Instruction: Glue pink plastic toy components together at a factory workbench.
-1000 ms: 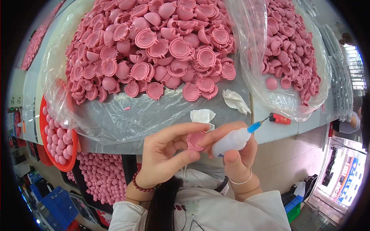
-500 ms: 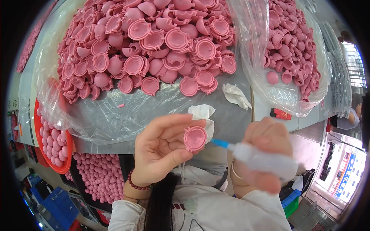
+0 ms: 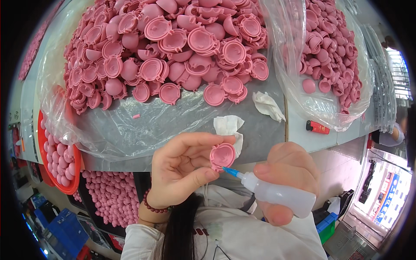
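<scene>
Between the thumb and fingers of my left hand [image 3: 182, 169] is a pink plastic half shell [image 3: 222, 154], its hollow side facing up. My right hand [image 3: 291, 173] is wrapped round a translucent squeeze bottle [image 3: 284, 197] with a blue needle tip [image 3: 232, 172]. That tip meets the lower rim of the half shell, near its small tab; whether any liquid comes out cannot be seen. Beyond my hands rises a big heap of similar pink half shells [image 3: 169, 41] on the plastic-covered table [image 3: 173, 119]. A crumpled white tissue [image 3: 228, 125] lies just past my left fingertips.
A second pile of pink shells [image 3: 331, 52] sits in a clear plastic bag [image 3: 286, 82] on the right. Near it are a red lighter [image 3: 317, 127] and another tissue [image 3: 268, 106]. At left, an orange-red basin [image 3: 76, 167] holds pink balls; a dark crate below holds more pink balls [image 3: 112, 197].
My right hand has brought the bottle left and down, so its blue tip now meets the half shell's rim. My left hand has shifted slightly right with the shell.
</scene>
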